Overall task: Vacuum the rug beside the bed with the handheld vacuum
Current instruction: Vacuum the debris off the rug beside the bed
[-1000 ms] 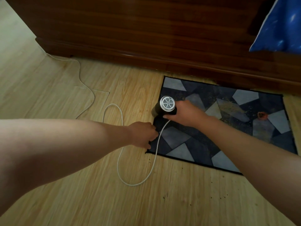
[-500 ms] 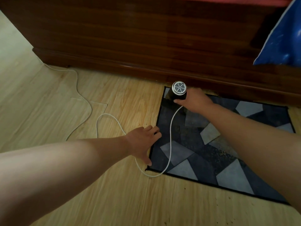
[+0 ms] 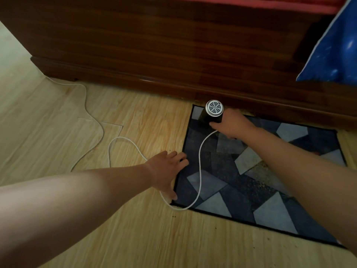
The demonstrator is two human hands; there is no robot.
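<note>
Two hands are down at the rug [image 3: 228,192]: my right hand [image 3: 232,124] is wrapped around the handheld vacuum [image 3: 212,112], and my left hand [image 3: 167,171] lies flat with fingers spread loose on the rug's left edge. The vacuum has a dark barrel with a round white grille on its end. It sits on the far left corner of the rug, just beside the wooden bed frame [image 3: 173,55]. Its long axis is tilted, grille up toward me, the other end down at the pile. A white cord [image 3: 200,165] runs from it across the rug and loops over the wood floor [image 3: 135,238]. Bare rug spreads rightward and toward me; the far edge meets the bed.
</note>
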